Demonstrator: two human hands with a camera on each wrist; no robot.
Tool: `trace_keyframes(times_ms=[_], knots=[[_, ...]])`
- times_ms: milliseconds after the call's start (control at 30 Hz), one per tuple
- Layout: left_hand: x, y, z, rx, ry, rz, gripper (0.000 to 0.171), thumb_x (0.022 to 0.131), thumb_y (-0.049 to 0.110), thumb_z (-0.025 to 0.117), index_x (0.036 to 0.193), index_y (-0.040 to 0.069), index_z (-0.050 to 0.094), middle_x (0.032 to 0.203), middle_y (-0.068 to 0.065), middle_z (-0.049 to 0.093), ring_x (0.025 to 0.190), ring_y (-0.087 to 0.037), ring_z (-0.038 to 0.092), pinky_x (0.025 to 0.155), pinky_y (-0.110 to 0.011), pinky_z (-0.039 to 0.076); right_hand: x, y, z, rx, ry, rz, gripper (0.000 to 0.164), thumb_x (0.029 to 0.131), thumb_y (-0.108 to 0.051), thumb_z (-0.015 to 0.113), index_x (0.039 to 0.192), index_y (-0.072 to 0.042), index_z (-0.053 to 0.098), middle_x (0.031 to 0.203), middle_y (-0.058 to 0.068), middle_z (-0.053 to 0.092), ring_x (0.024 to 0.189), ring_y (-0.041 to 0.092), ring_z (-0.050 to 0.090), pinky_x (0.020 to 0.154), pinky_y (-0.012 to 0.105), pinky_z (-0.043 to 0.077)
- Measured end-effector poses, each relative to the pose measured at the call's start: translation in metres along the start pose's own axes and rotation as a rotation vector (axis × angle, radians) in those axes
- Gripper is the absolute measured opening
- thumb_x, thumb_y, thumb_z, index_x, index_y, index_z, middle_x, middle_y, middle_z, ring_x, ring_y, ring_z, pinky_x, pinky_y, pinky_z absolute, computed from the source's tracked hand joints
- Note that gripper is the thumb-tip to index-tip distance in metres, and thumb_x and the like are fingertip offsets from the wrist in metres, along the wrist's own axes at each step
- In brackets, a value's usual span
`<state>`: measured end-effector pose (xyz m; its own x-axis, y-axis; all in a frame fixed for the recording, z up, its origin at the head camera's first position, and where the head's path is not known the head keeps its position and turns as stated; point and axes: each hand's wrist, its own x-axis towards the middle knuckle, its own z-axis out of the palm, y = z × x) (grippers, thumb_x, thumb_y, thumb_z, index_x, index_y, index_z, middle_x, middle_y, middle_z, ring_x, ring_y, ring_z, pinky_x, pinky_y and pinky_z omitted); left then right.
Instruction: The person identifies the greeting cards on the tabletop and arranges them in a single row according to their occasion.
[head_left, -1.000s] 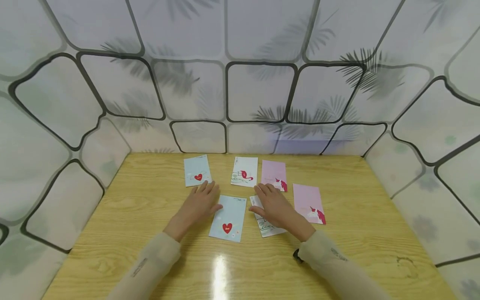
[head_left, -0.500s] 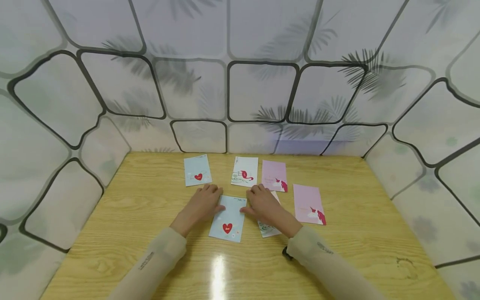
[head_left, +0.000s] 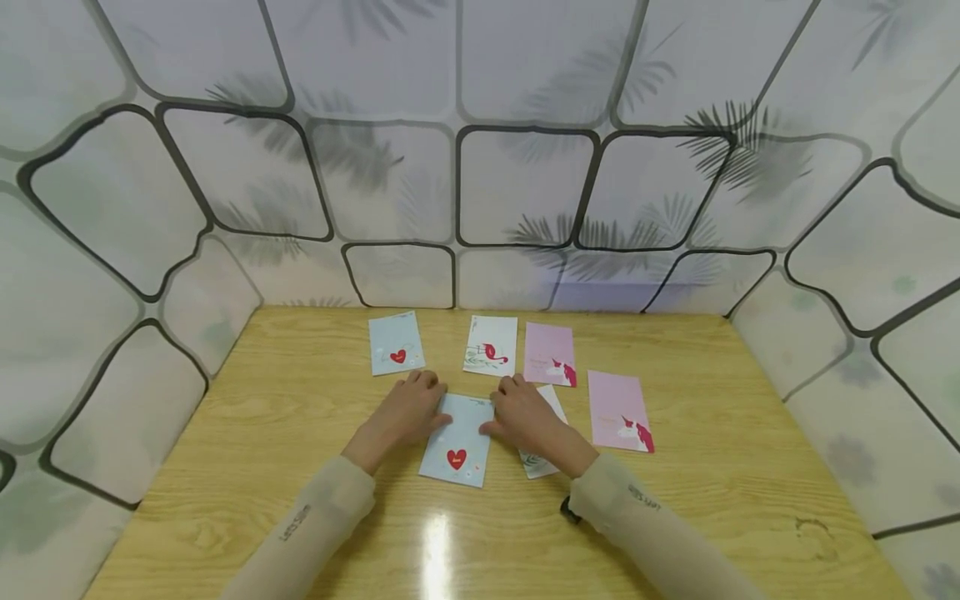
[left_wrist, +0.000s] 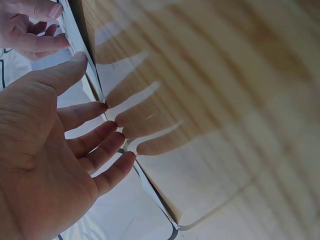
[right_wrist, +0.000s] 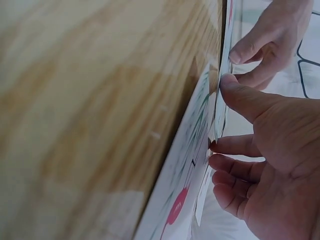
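A light-blue card with a red heart (head_left: 454, 446) lies on the wooden table between my hands. My left hand (head_left: 401, 417) is at its upper left corner, the thumb over the card and the other fingers reaching past its edge to the table. Opposite it, my right hand (head_left: 528, 421) touches the upper right corner, thumb on the card and fingertips at the edge. In the right wrist view the thumb (right_wrist: 230, 82) rests on the card. Under the right hand lies a white flamingo card (right_wrist: 177, 195), partly covered in the head view.
Behind the hands lie another blue heart card (head_left: 396, 337), a white flamingo card (head_left: 491, 333) and a pink unicorn card (head_left: 549, 346). A second pink unicorn card (head_left: 618, 408) is at the right. Patterned fabric walls (head_left: 525, 183) border the table (head_left: 300, 358).
My right hand has moved left from the flamingo card to the blue card's upper right corner. My left hand has drawn slightly nearer its upper left corner. The cards have stayed in place.
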<state>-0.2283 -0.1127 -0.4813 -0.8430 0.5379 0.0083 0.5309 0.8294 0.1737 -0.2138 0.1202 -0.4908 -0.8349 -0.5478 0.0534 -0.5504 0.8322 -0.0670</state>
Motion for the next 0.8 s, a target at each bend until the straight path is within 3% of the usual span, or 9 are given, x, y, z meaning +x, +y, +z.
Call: trace_keyframes(times_ms=[333,600,800], knots=[[0.0017,-0.0002,0.0026,-0.046,0.023,-0.001,0.048,0.093,0.033,0.079,0.129,0.002,0.068,0.127,-0.017,0.061,0.119,-0.034,0.056,0.098,-0.049,0.050,0.0049,-0.0024,-0.0029,0.081,0.018,0.062,0.056,0.085,-0.045,0.085,0.113,0.002,0.069,0.107,0.012,0.063,0.096,0.026,0.053,0.089,0.039,0.049],[0.0070,0.0001,0.0043,-0.111,-0.002,-0.065,0.046,0.090,0.028,0.083,0.124,0.003,0.066,0.112,-0.010,0.064,0.103,-0.025,0.060,0.094,-0.042,0.052,0.0070,-0.0031,-0.0008,0.177,0.029,0.119,0.051,0.083,-0.038,0.088,0.113,-0.004,0.066,0.089,0.001,0.061,0.082,0.018,0.055,0.075,0.034,0.050],[0.0087,-0.0019,0.0015,-0.193,-0.010,-0.111,0.034,0.091,0.017,0.081,0.119,0.005,0.066,0.102,-0.004,0.067,0.092,-0.020,0.062,0.087,-0.038,0.054,0.0080,-0.0048,-0.0008,0.250,0.035,0.171,0.038,0.086,-0.031,0.086,0.108,-0.009,0.064,0.078,-0.006,0.058,0.067,0.011,0.052,0.063,0.030,0.047]])
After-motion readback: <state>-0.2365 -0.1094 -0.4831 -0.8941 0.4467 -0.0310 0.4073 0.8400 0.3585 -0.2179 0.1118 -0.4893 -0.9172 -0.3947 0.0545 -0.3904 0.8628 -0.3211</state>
